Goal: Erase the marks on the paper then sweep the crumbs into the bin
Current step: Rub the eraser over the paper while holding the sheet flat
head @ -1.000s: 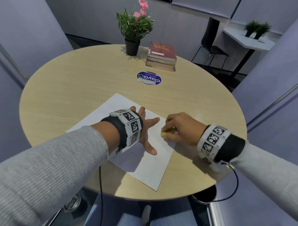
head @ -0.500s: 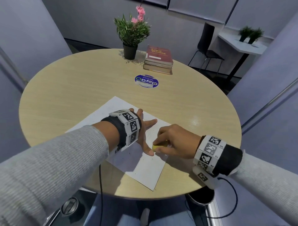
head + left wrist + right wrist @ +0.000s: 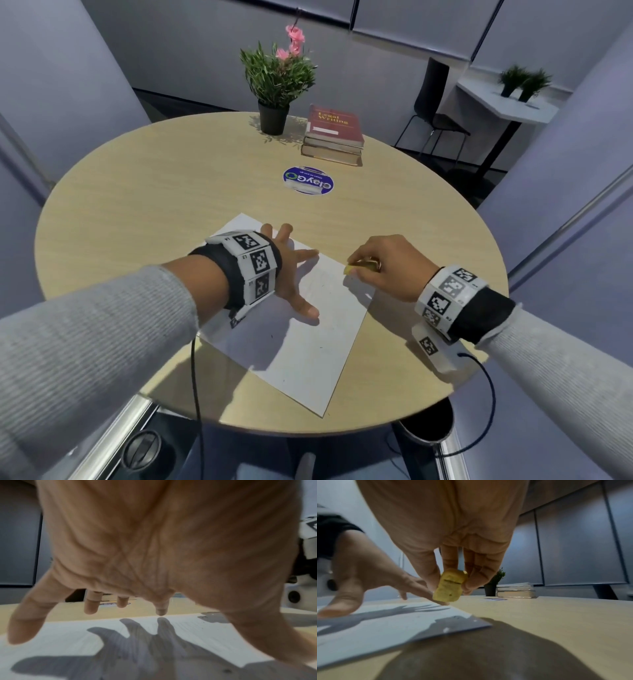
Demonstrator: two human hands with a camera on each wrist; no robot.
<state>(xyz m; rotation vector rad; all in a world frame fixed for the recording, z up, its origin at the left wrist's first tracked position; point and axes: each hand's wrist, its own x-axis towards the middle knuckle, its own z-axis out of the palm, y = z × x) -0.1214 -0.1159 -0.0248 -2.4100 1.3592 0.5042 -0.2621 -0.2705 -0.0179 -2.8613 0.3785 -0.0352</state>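
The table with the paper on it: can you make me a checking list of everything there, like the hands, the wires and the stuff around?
Surface: round wooden table.
Job's things: paper with faint marks and dark specks; yellow eraser; bin under the table edge.
Clutter: potted plant, stack of books, round sticker.
Hands: left hand spread, fingers straight, on the paper; right hand pinches the eraser.
Cables: black cable from the right wristband.
Surroundings: black chair, side table.
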